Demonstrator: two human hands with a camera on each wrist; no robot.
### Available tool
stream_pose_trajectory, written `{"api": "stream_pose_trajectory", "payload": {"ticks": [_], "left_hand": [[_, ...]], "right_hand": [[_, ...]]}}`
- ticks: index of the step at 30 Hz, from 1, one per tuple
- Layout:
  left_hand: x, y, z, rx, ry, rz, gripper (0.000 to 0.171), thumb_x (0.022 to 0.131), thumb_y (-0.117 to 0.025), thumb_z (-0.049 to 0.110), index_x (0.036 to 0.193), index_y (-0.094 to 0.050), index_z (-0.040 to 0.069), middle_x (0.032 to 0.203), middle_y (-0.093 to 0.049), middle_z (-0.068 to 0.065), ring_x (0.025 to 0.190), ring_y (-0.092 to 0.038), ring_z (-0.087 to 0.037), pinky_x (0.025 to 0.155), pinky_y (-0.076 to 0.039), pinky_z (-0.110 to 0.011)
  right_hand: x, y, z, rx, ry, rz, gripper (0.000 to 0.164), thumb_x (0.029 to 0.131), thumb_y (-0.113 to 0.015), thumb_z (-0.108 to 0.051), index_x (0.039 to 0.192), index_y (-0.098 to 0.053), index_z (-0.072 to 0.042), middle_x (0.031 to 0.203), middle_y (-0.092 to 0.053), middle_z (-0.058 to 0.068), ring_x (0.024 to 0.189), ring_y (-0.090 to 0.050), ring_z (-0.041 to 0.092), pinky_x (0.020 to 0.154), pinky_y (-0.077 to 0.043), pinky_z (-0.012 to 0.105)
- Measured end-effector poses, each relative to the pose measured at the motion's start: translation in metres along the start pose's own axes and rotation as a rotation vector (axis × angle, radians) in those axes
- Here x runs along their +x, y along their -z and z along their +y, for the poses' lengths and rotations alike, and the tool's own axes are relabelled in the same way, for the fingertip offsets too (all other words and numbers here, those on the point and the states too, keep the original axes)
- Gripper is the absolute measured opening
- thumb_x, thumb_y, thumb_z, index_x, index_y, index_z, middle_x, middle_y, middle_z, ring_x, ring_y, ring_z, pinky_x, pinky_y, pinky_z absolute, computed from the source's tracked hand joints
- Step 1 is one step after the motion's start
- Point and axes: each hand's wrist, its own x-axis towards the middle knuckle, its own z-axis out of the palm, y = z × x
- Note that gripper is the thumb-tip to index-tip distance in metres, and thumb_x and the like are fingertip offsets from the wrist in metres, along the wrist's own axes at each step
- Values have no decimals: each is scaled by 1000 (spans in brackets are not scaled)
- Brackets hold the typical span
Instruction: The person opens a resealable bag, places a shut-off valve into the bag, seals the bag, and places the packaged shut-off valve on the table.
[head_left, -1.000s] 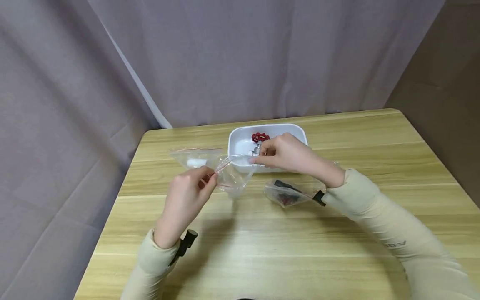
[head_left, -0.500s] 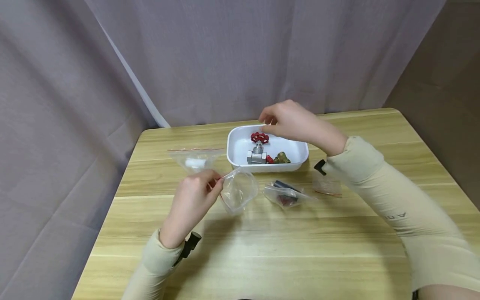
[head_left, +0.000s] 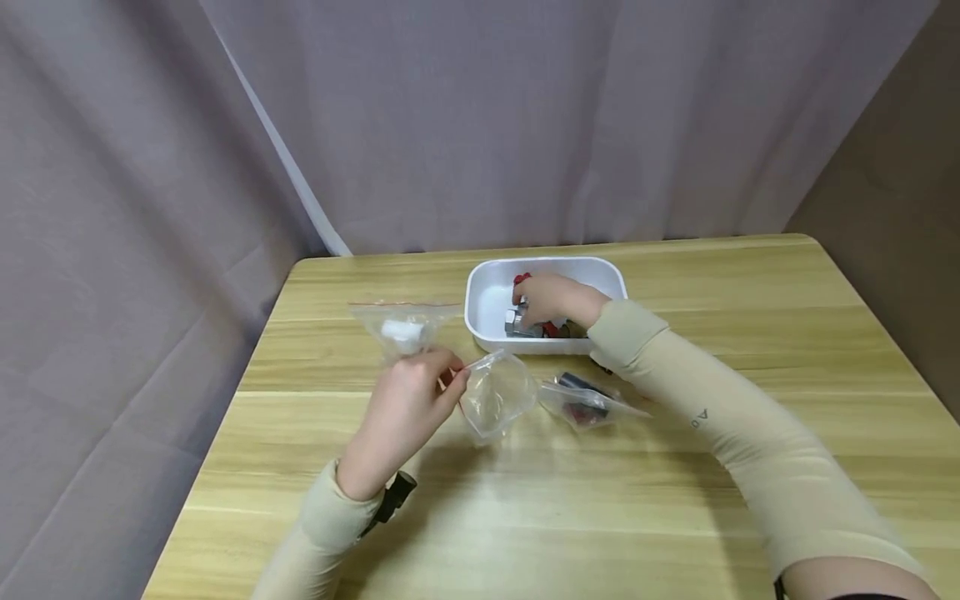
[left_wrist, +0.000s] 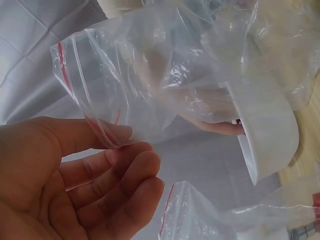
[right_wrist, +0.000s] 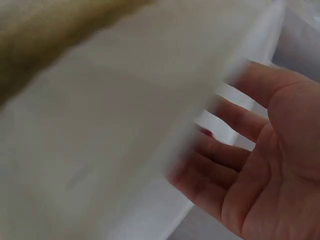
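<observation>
In the head view my left hand (head_left: 405, 404) pinches the lip of a clear zip bag (head_left: 498, 398) between thumb and forefinger. Nothing shows inside the bag, and its red seal line lies close to the fingertips. My right hand (head_left: 555, 298) reaches down into a white tray (head_left: 489, 293), over a silver gate valve (head_left: 513, 323) with a red handwheel (head_left: 521, 277). Its fingers (right_wrist: 240, 117) are spread apart in the right wrist view, their tips hidden behind the tray wall. A brass fitting with a red part sits mostly covered below the hand.
Left of the held bag lies another zip bag (head_left: 367, 312) with a white cylindrical piece (head_left: 403, 330) in it. To the right is a zip bag (head_left: 622, 406) containing a dark cylindrical part (head_left: 581, 384) and something red. Curtains (head_left: 480, 125) hang behind the wooden table (head_left: 540, 517).
My right hand let go of the held bag's edge, rose over the tray's back, then came down into it over the valve. My left hand keeps the bag, whose body has dropped lower.
</observation>
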Motion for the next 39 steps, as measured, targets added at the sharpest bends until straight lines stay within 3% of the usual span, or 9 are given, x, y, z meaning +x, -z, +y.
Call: {"api": "stream_pose_trajectory", "payload": {"ticks": [9, 18, 25, 29, 32, 37, 39], "left_hand": [[1, -2, 3, -9, 1, -15, 7, 92, -71, 13, 85, -71, 14, 70, -65, 7, 58, -57, -7, 52, -47, -27], [2, -3, 3, -6, 4, -14, 6, 92, -71, 13, 85, -71, 13, 72, -67, 5, 60, -59, -8, 53, -48, -28], [3, -5, 6, 1, 8, -21, 7, 92, -71, 14, 86, -71, 14, 71, -66, 6, 58, -57, -8, 52, -47, -28], [3, -5, 8, 6, -1, -21, 7, 92, -71, 14, 85, -70, 14, 70, -65, 6, 57, -56, -7, 51, -46, -28], [4, -5, 9, 9, -5, -26, 7, 93, -71, 15, 85, -70, 14, 70, -65, 6, 57, -56, -7, 51, -46, -28], [3, -6, 9, 9, 4, -41, 7, 94, -70, 16, 86, -70, 15, 71, -65, 6, 57, -56, -7, 50, -46, -29], [2, -6, 8, 10, 6, -43, 7, 94, -70, 16, 86, -69, 15, 71, -64, 6, 57, -57, -8, 50, -46, -29]], "right_hand": [[10, -20, -6, -69, -39, 19, 24, 84, -74, -20, 102, -64, -7, 94, -66, 11, 87, -60, 29, 80, -51, 46], [9, -18, -3, -61, 11, 34, 29, 84, -76, -18, 106, -64, -5, 99, -67, 12, 93, -62, 30, 86, -51, 46], [3, -13, 3, -37, 72, 27, 41, 85, -78, -21, 118, -65, -1, 115, -68, 16, 109, -63, 35, 97, -49, 46], [0, -6, 5, 48, 77, 2, 47, 86, -76, -24, 125, -63, 0, 120, -66, 16, 110, -60, 32, 99, -47, 46], [-2, 0, 7, 167, 74, -28, 45, 90, -73, -25, 126, -62, -1, 117, -64, 14, 102, -61, 28, 93, -50, 43], [-7, 13, 9, 422, 21, -120, 35, 98, -60, -32, 117, -59, -3, 96, -58, 8, 76, -60, 21, 73, -54, 36], [-8, 16, 10, 493, -3, -156, 34, 98, -58, -36, 112, -57, -5, 91, -55, 6, 72, -58, 18, 72, -52, 34]]}}
